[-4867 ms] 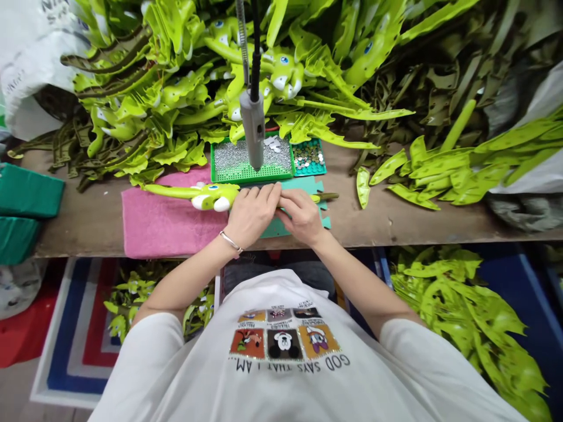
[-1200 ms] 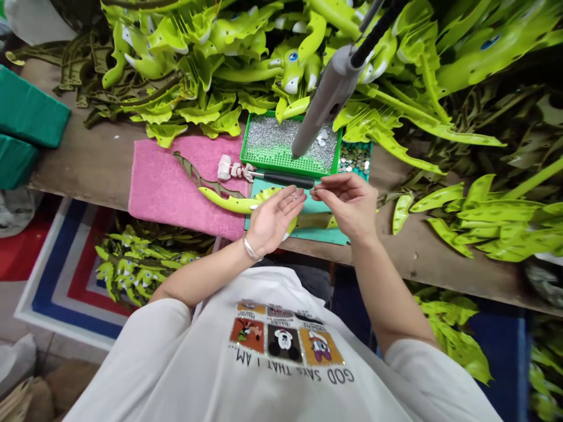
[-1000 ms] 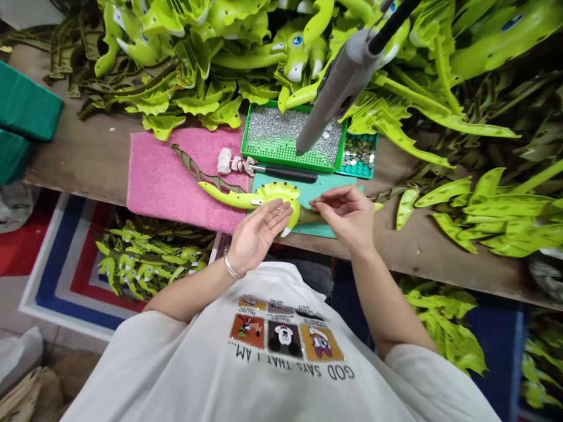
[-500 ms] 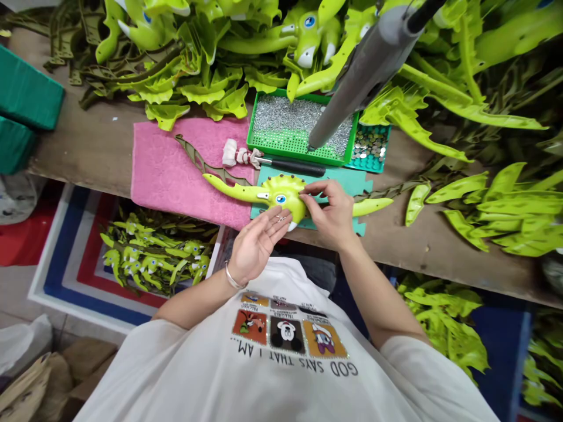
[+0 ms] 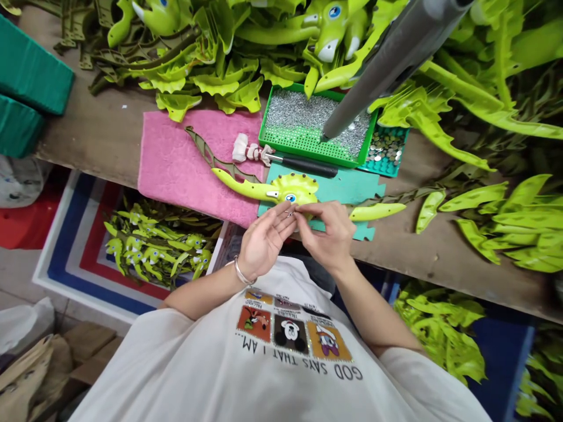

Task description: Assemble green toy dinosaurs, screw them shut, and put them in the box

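Note:
A lime-green toy dinosaur lies on a teal mat at the bench's near edge, its blue eye up. My left hand is palm-up just below it, fingers spread, with a few small shiny screws on the fingertips. My right hand pinches at those fingertips, closed on something too small to name. A black-handled screwdriver lies behind the toy.
A green tray of screws and a small teal tray sit behind. A grey powered driver hangs over them. A pink towel carries an olive spine strip. Green toy parts are heaped at the back and below the bench.
The view shifted left and down. My right hand left the toy's head and came to my left fingertips. My left palm stayed up, close under the toy.

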{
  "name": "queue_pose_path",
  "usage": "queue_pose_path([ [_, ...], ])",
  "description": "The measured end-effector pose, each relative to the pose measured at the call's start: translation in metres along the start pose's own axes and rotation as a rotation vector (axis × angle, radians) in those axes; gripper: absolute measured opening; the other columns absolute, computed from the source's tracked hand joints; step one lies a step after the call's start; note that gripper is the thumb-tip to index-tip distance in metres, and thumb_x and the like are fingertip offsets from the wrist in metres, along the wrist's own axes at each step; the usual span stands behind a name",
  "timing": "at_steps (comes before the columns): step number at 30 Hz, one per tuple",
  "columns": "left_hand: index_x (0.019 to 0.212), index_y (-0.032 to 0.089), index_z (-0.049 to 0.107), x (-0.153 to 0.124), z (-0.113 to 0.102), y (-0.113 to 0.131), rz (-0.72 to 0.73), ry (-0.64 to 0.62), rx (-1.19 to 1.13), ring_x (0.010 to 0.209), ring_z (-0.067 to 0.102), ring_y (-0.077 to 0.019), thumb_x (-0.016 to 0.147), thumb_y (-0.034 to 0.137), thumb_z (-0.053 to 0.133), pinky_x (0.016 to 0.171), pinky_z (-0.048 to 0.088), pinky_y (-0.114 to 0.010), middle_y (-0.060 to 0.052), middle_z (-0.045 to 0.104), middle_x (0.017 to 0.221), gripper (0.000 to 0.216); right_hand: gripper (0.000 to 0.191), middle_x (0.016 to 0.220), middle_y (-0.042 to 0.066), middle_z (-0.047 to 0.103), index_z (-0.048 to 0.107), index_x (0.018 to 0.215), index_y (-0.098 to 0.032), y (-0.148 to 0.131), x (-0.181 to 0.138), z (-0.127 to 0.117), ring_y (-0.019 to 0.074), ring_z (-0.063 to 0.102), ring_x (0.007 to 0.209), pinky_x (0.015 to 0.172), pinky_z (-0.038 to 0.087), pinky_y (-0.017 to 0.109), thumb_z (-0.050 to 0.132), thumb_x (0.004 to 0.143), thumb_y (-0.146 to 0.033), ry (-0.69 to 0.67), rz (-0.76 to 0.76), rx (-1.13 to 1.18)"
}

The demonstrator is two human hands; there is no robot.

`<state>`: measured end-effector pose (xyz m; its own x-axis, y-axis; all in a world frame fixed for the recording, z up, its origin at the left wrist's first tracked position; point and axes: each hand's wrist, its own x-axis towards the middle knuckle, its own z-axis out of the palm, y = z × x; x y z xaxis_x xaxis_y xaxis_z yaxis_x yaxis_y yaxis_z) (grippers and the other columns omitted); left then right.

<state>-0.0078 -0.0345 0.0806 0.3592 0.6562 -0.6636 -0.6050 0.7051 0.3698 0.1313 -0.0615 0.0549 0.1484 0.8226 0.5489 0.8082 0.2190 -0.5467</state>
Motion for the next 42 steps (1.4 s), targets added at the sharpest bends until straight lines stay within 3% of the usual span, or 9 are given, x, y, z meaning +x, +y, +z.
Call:
queue_pose_path([
  [3,0.103,0.009,0.074,-0.001,0.002,0.000,0.015,0.017,-0.012,0.138,0.055,-0.0245,0.096,0.016,0.047,0.122,0.037,-0.040,-0.015,0.075,0.118,0.029,0.016,0.078,0.000,0.073,0.061,0.091,-0.024,-0.008,-0.004,0.007,0.0173,0.063,0.070,0.065,0.048,0.034,0.070,0.083,-0.013,0.033,-0.004,-0.023],
  [10,0.108,0.009,0.071,-0.001,-0.006,0.009,0.125,0.059,-0.052,0.129,0.063,-0.0230,0.099,0.015,0.042,0.119,0.041,-0.039,-0.014,0.075,0.117,0.031,0.018,0.084,-0.001,0.068,0.053,0.093,-0.024,-0.005,0.013,0.026,0.0146,0.063,0.070,0.067,0.051,0.032,0.066,0.083,-0.019,-0.093,0.225,0.207],
  [17,0.125,0.007,0.064,0.000,-0.013,0.019,0.155,0.112,-0.066,0.128,0.064,-0.0229,0.100,0.017,0.039,0.118,0.042,-0.038,-0.017,0.071,0.127,0.037,0.012,0.083,0.001,0.069,0.053,0.089,-0.024,0.008,0.025,0.050,0.0192,0.062,0.077,0.075,0.045,0.039,0.063,0.084,-0.019,-0.154,0.075,0.026],
  [23,0.135,0.006,0.058,0.000,-0.012,0.021,0.131,0.114,-0.101,0.130,0.062,-0.0233,0.100,0.018,0.040,0.119,0.040,-0.039,-0.018,0.070,0.129,0.041,0.010,0.084,0.001,0.072,0.058,0.094,-0.023,-0.002,0.021,0.039,0.0184,0.063,0.077,0.075,0.042,0.037,0.065,0.087,-0.020,-0.081,-0.099,-0.019],
  [27,0.130,0.007,0.063,0.000,-0.010,0.022,0.102,0.112,-0.105,0.134,0.058,-0.0229,0.100,0.019,0.040,0.119,0.040,-0.037,-0.017,0.070,0.130,0.039,0.011,0.079,-0.001,0.072,0.058,0.096,-0.025,-0.011,0.017,0.032,0.0178,0.062,0.073,0.075,0.040,0.038,0.064,0.088,-0.019,-0.118,-0.176,0.009],
  [35,0.121,0.007,0.069,-0.002,-0.006,0.024,0.023,0.119,-0.092,0.135,0.057,-0.0242,0.097,0.019,0.044,0.119,0.041,-0.038,-0.016,0.072,0.123,0.036,0.012,0.087,0.002,0.073,0.056,0.099,-0.024,-0.008,0.016,0.029,0.0195,0.064,0.076,0.076,0.043,0.040,0.063,0.089,-0.021,-0.204,-0.080,0.020],
  [42,0.125,0.005,0.066,-0.003,-0.005,0.022,0.045,0.098,-0.095,0.131,0.061,-0.0243,0.100,0.018,0.040,0.118,0.042,-0.037,-0.018,0.072,0.124,0.038,0.020,0.089,0.002,0.072,0.050,0.105,-0.024,-0.006,0.009,0.015,0.0175,0.063,0.072,0.069,0.047,0.036,0.063,0.090,-0.021,-0.169,-0.026,0.082],
])
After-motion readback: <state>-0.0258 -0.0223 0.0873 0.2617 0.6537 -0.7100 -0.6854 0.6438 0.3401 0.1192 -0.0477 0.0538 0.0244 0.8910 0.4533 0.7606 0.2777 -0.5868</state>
